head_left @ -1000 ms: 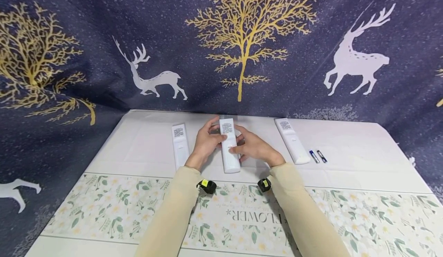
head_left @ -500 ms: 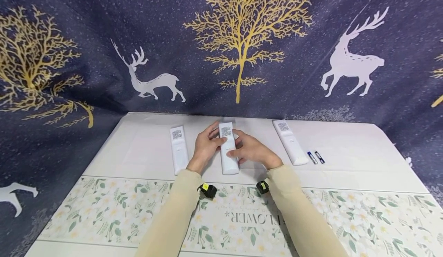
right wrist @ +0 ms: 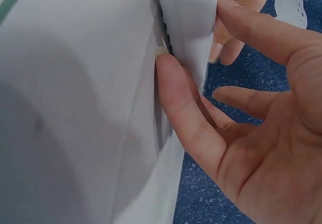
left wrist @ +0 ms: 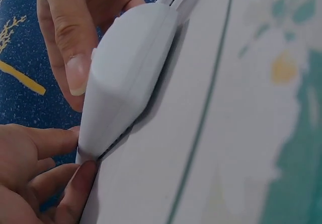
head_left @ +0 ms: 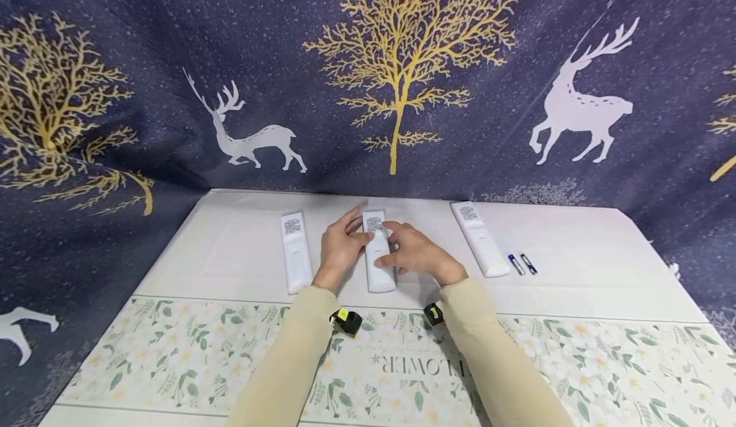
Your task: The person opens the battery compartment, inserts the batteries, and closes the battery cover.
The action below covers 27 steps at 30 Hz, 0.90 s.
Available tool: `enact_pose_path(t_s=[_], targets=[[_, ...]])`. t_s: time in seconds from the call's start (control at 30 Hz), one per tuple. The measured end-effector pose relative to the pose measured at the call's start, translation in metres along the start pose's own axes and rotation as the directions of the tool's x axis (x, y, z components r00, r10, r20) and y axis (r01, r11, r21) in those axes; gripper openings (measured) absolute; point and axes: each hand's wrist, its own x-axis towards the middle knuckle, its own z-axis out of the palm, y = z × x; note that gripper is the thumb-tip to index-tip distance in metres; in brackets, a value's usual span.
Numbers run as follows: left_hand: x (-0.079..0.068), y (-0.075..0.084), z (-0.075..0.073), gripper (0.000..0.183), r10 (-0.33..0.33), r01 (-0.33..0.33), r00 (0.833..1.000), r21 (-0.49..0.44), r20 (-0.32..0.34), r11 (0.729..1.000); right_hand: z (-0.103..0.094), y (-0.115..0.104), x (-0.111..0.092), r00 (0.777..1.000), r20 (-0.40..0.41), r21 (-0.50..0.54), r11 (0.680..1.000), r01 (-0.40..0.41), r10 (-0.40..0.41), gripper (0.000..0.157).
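Observation:
A white remote control [head_left: 380, 277] lies back side up in the middle of the table, its printed label toward the far end. My left hand [head_left: 339, 249] grips its left edge, thumb on the back near the label. From the other side my right hand [head_left: 418, 252] holds it, with the thumb on the battery cover and the index finger by the label's right corner. In the left wrist view the near end of the remote shows close to the tabletop. Fingers of my right hand [right wrist: 251, 138] reach under its edge in the right wrist view.
Another white remote [head_left: 296, 257] lies back up on the left, and a third remote [head_left: 482, 245] on the right. Beside that one are two batteries, a blue battery [head_left: 515, 264] and a dark battery [head_left: 528, 264]. A dark curtain [head_left: 402, 178] hangs behind the table.
The middle remote's far end has come down a little, and both hands have lowered slightly with it. My right index finger has shifted onto the edge near the label.

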Motion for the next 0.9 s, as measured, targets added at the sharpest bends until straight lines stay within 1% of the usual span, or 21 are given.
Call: enact_pose_path(t_s=[0.1,0.4,0.6,0.67,0.9], targets=[[0.0001,-0.0009,-0.0004,0.071,0.002,-0.002,1.000,0.029,-0.007,1.000,0.0004,0.0003,-0.0004,1.000,-0.007,0.006,1.000,-0.011,0.011,0.086],[-0.0013,-0.0032,-0.0010,0.071,-0.013,0.013,1.000,-0.001,-0.004,1.000,0.0021,0.0017,-0.0025,1.000,-0.013,0.023,1.000,-0.019,0.019,0.085],[-0.0001,-0.0035,-0.0013,0.070,-0.017,0.017,1.000,0.003,-0.012,1.000,0.0021,0.0010,-0.0021,1.000,-0.014,0.026,0.999,-0.021,0.022,0.085],[0.0001,-0.0028,-0.0014,0.069,-0.018,0.018,1.000,0.016,-0.014,1.000,0.0018,0.0007,-0.0017,1.000,-0.013,0.028,0.999,-0.027,0.028,0.085],[-0.0016,0.0004,0.0000,0.064,-0.018,0.022,0.999,0.132,-0.031,0.991,-0.0008,0.0011,-0.0036,1.000,0.011,0.032,0.999,-0.009,0.009,0.084]])
